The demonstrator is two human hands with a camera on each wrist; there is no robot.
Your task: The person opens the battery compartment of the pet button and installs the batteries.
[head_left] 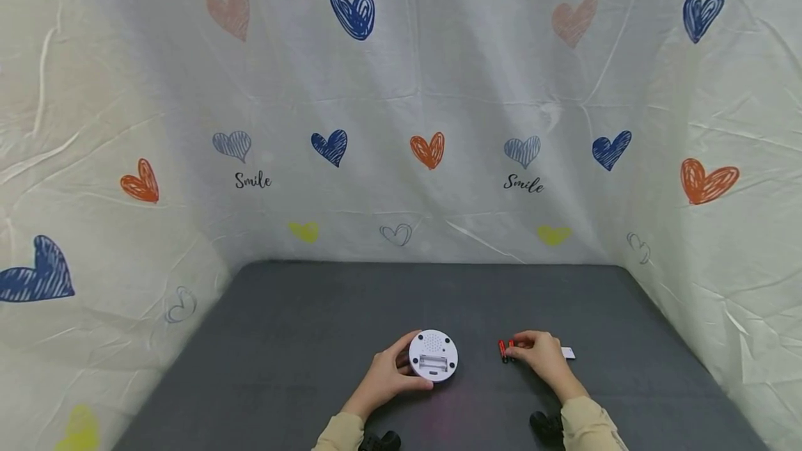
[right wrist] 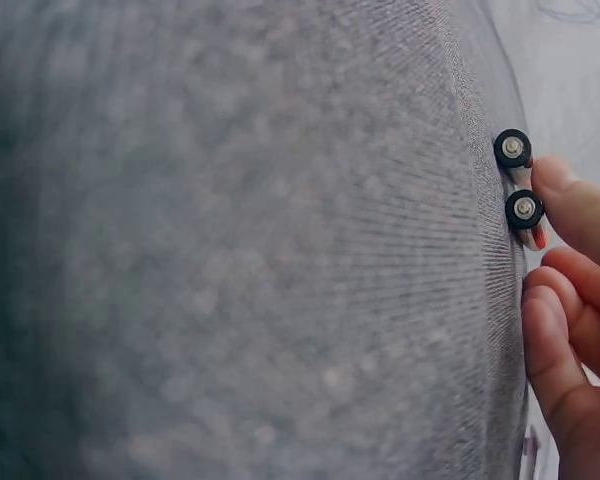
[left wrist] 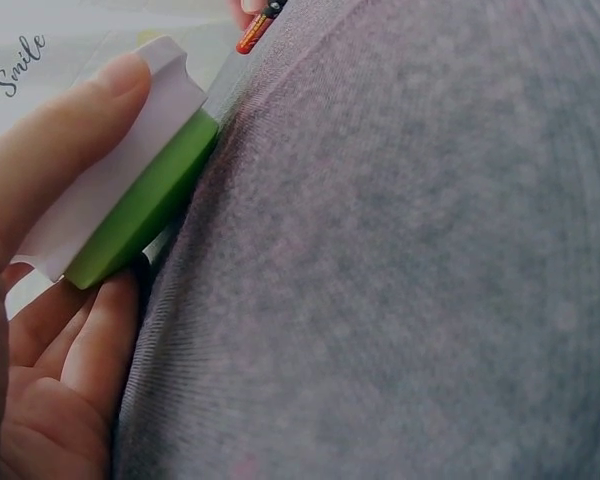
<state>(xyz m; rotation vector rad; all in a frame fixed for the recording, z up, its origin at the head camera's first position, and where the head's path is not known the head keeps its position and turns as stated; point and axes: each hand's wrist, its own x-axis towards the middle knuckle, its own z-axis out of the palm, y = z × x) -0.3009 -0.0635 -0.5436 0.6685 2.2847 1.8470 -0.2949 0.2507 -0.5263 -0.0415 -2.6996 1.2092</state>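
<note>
My left hand [head_left: 391, 376] grips a round white device [head_left: 432, 344] by its edge, thumb on one side and fingers on the other. Its white underside, with an uncovered battery compartment, faces the head camera; a green layer [left wrist: 145, 205] shows in the left wrist view. Two red-and-black batteries lie side by side on the table, the left battery [head_left: 502, 350] just beyond my right hand [head_left: 541, 357]. The right thumb and forefinger pinch around the right battery [right wrist: 524, 209], partly hiding it in the head view.
A small flat white piece [head_left: 568, 353] lies on the dark grey cloth-covered table [head_left: 351, 305], beside my right hand. Black straps or mounts [head_left: 544, 424] sit by both wrists. A white curtain [head_left: 464, 75] printed with hearts surrounds the table's back and sides.
</note>
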